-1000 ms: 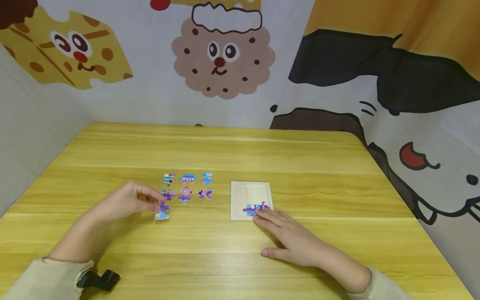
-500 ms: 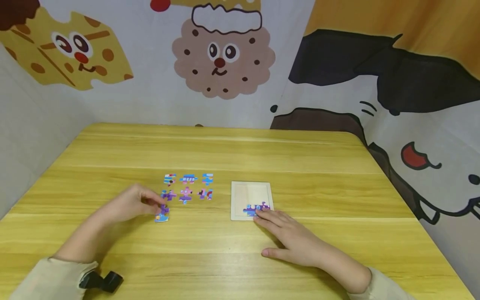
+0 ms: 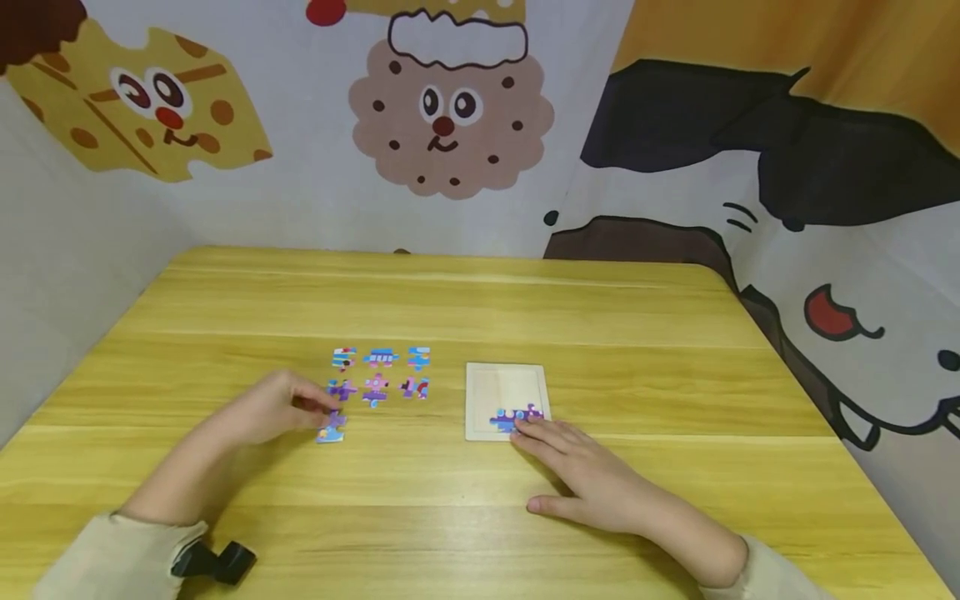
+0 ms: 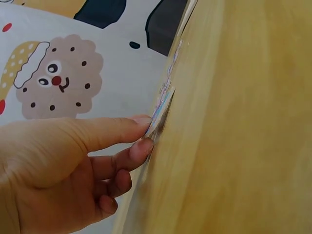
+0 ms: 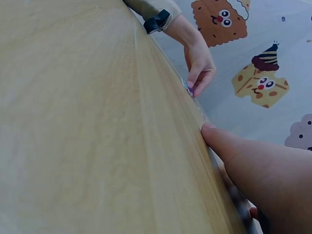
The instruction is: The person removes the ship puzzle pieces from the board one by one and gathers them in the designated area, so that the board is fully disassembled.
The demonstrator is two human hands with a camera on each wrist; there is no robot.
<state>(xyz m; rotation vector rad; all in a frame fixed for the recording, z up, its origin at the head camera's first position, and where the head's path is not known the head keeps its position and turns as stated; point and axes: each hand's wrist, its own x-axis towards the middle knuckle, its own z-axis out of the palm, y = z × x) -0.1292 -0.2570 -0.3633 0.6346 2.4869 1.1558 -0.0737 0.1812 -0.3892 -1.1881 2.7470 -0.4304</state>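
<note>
Near the left of the table, my left hand (image 3: 273, 410) pinches a purple and blue jigsaw piece (image 3: 330, 433) by one edge, between thumb and fingertip. The left wrist view shows this piece (image 4: 163, 109) edge-on and tilted against the tabletop. My right hand (image 3: 585, 479) lies with fingers extended, its fingertips on joined purple-blue jigsaw pieces (image 3: 504, 418) in the lower part of a pale wooden puzzle tray (image 3: 471, 404). Those fingertips cover part of the joined pieces and the tray's lower right corner. In the right wrist view, the right thumb (image 5: 219, 139) is spread along the table.
Just beyond the left hand, several loose jigsaw pieces (image 3: 377, 388) lie in two rows. A black strap device (image 3: 217, 562) sits on the left wrist. The wooden table (image 3: 450, 308) ends at a wall cloth (image 3: 300, 200) printed with cartoon figures.
My left hand has shifted very slightly and turned the pinched jigsaw piece a little. The right hand stays put on the tray. The head view has drifted slightly.
</note>
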